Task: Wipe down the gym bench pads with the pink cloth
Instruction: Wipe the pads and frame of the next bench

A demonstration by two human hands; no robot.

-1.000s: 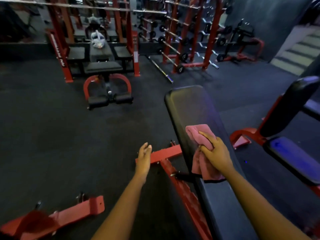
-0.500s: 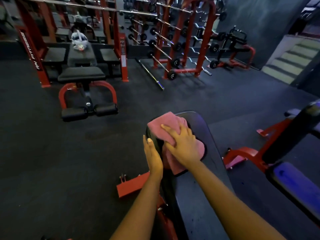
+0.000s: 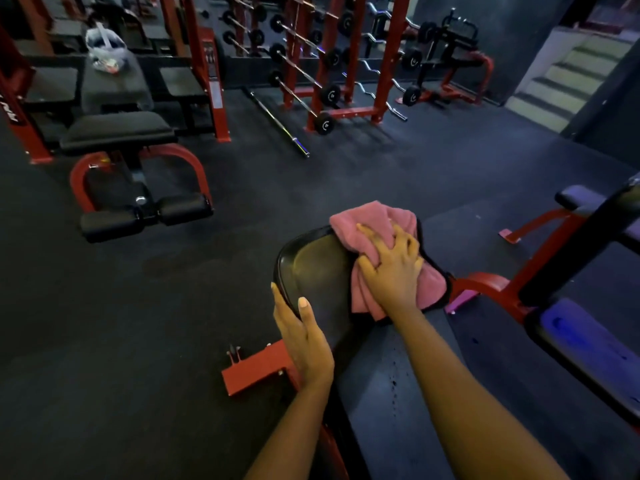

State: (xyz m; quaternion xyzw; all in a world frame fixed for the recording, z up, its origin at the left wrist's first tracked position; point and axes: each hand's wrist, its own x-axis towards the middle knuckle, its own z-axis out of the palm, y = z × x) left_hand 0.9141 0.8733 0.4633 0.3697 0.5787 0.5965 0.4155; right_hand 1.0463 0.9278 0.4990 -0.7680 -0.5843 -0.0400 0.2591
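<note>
Lower centre of the frame: a black bench pad [image 3: 317,268] runs from the bottom edge up to mid-frame, with its rounded end farthest from the camera. A few small dark spots show on the pad's lower stretch.

The pink cloth [image 3: 375,220] lies bunched over the right part of that far end, with a fold hanging past the top edge. The right hand [image 3: 393,273] sits on the cloth, fingers spread and bent into the fabric, clutching it against the pad.

The left hand [image 3: 304,341] is on the pad's left edge, thumb on top and fingers down the side, clamping the edge between them.

Just left of the left hand, a red frame foot [image 3: 254,370] rests on the dark floor [image 3: 138,323].

Upper left: a second bench [image 3: 117,131] with red legs, and a plastic bag [image 3: 104,46] on its upper pad.

Top centre: a red rack [image 3: 384,60] holding barbells, with one loose bar [image 3: 277,123] on the floor beside it.

Upper right: pale stairs [image 3: 561,81].

Right edge: a third bench [image 3: 588,344] under blue light.
</note>
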